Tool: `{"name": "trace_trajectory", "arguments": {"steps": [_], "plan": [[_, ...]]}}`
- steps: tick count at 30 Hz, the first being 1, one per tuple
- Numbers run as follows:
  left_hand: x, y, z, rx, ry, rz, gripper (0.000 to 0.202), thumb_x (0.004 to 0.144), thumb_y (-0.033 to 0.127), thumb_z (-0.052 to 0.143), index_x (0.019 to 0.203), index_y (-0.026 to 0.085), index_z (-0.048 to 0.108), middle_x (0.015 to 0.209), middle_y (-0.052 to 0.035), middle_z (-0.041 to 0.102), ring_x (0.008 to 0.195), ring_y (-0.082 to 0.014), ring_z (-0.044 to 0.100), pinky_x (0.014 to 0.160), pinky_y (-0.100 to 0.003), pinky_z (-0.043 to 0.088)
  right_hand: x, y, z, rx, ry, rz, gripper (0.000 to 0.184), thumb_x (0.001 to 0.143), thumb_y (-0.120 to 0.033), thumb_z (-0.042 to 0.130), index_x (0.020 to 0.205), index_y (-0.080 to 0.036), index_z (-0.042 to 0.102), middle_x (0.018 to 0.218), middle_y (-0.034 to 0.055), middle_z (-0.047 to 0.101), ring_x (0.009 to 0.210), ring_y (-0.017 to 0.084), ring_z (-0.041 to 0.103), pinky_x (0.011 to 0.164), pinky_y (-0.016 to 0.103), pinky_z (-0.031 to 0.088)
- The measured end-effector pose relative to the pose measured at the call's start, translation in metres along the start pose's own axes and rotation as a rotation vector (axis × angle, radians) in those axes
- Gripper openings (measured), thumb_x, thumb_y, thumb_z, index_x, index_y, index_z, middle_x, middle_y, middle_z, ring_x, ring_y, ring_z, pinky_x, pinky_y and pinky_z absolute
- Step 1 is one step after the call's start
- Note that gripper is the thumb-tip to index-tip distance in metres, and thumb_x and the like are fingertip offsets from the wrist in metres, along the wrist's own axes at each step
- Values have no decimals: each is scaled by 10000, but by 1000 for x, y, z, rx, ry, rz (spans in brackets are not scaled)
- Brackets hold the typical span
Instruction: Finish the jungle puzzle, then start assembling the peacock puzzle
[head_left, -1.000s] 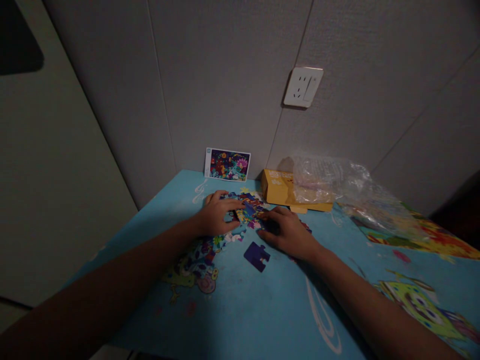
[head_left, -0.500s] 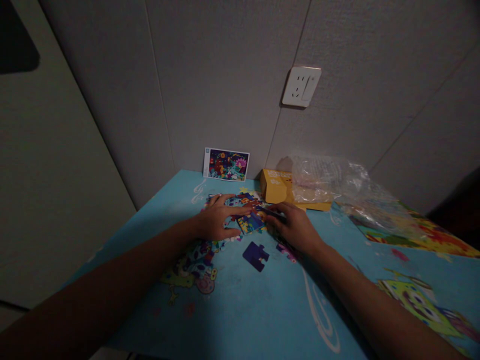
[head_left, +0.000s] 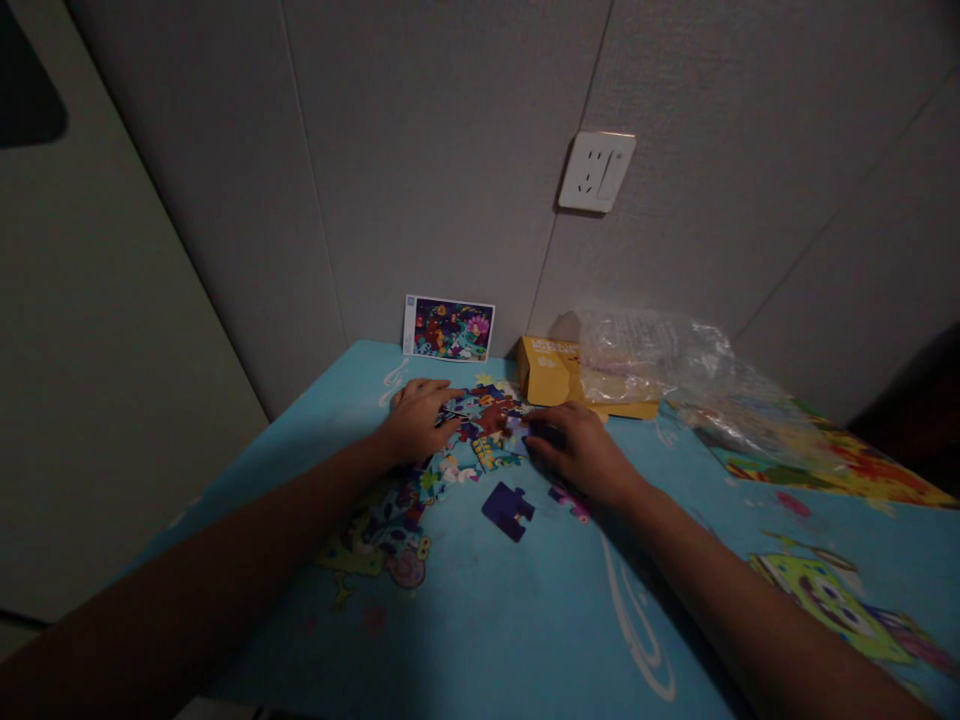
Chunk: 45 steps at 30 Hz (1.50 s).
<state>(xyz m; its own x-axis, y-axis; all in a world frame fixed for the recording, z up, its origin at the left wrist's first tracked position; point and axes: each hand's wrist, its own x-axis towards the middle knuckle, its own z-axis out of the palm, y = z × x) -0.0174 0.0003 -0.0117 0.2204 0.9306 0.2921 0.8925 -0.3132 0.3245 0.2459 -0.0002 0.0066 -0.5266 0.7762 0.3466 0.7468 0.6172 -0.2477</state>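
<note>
A heap of colourful jigsaw puzzle pieces lies between my hands on the blue patterned tabletop. My left hand rests at the heap's left side, fingers and thumb apart, covering some pieces. On the right, my right hand has its fingers curled, with a shiny, pale purple puzzle piece at the fingertips; the grip itself is partly hidden. Nearer to me lies a single dark purple puzzle piece. A pink and purple piece sits beneath my right wrist.
A picture card leans against the wall behind the heap. To its right are a yellow box and a crumpled clear plastic bag. A wall socket is above. Cartoon figures decorate the tabletop.
My left hand has drawn back to the left, uncovering more of the heap. The piece at my right fingertips has tilted and now catches the light; the right hand has barely moved.
</note>
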Motion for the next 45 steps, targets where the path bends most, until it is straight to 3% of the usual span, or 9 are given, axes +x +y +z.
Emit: {"name": "trace_trajectory", "arguments": {"steps": [5,10,15,18,21,23,32,42,45], "plan": [[0,2,-2,-25,-37,27,435,842,326,567,1262,215,587,1310,-81,592,1231,-296,484,1062,-478,349,-1,14,-26,-45,4,100,323,820,-375,651,1068,-172,693,1010,115,704,933,267,633,835,391,474],[0,2,-2,-38,-22,49,390,832,295,563,1212,223,618,1264,-70,622,1172,-286,530,1039,-472,373,-10,24,-39,67,-356,99,598,656,-407,787,1193,-182,651,1072,98,686,894,250,654,773,341,503],[0,4,-4,-28,8,73,403,837,274,570,1233,213,616,1292,-88,601,1198,-287,507,1052,-488,356,-7,21,-26,-6,-161,84,481,806,-406,672,1204,-138,637,1128,151,632,978,255,627,843,351,488],[-9,17,-12,-63,50,265,398,845,351,606,1235,277,627,1376,-75,535,1272,-296,441,1079,-516,313,-6,11,-35,-80,-84,103,375,784,-436,692,1032,-155,698,1027,135,666,903,245,639,757,325,488],[-23,35,-16,-141,-121,627,482,763,468,716,1228,381,626,1466,-6,458,1388,-339,295,1125,-555,226,-11,-1,-50,-140,-281,215,311,720,-510,720,696,-201,690,646,46,662,580,186,602,518,278,393],[-31,44,-15,-183,-253,733,605,687,530,772,1257,435,593,1500,12,415,1408,-381,253,1127,-599,196,-15,-7,-55,-155,-417,233,281,621,-480,792,646,-224,681,577,18,646,529,179,591,473,261,339],[-20,29,-2,-101,-268,634,363,896,441,580,1254,393,613,1471,-3,456,1402,-327,271,1145,-543,228,-20,-13,-42,-259,-432,357,268,642,-477,766,738,-236,698,725,59,703,645,233,628,484,282,310],[-12,22,4,-190,-177,637,321,847,357,672,1162,296,684,1360,-48,572,1349,-289,363,1136,-513,275,-28,-54,-22,58,-529,16,486,863,-513,574,510,-184,630,440,-22,456,410,78,313,458,258,221],[-7,20,0,-338,22,608,237,903,288,583,1099,248,710,1195,-61,675,1191,-231,532,1069,-444,376,-27,-54,-18,68,-509,5,460,840,-515,608,528,-179,633,460,-24,474,422,78,331,469,259,213]]}}
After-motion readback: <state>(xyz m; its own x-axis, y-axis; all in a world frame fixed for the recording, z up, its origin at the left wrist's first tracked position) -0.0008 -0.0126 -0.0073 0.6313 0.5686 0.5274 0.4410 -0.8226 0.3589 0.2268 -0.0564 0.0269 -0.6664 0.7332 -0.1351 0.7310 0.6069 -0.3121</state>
